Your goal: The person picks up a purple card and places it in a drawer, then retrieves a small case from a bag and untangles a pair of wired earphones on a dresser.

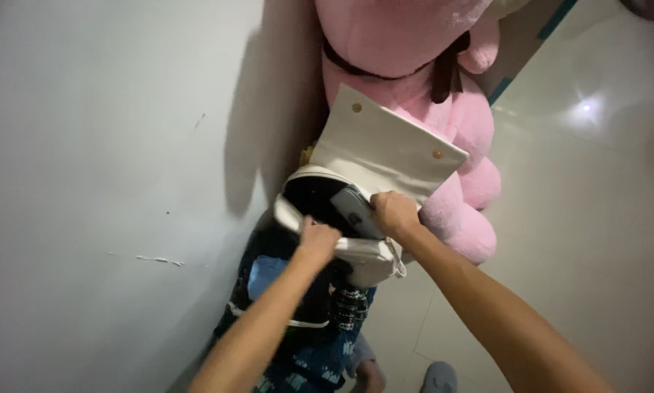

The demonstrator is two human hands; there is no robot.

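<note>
We had the white bag hanging open against the wall, its flap thrown up and back toward twelve o'clock so the dark mouth showed. Our left hand sat at the near rim, at about seven o'clock of the opening, fingers curled together over the edge and clamped on it. Our right hand was at three o'clock of the mouth, fingers closed around the phone, which lay tilted, its far end already inside the opening and its near end under our grip.

To do this step well, we judged that the left hand needed to keep the rim pulled down and toward us, so the mouth stayed wide and the soft bag did not swing. The phone wanted to go in flat-side along the wall of the bag, not corner first, since a corner could catch on the lining. We could not see the bottom of the bag, so a gentle feed seemed wiser than a drop.

The big pink plush toy pressed close behind the flap from twelve to three o'clock, and dark blue clothing hung just below the bag at six o'clock. The pale tiled floor lay off to the right.
</note>
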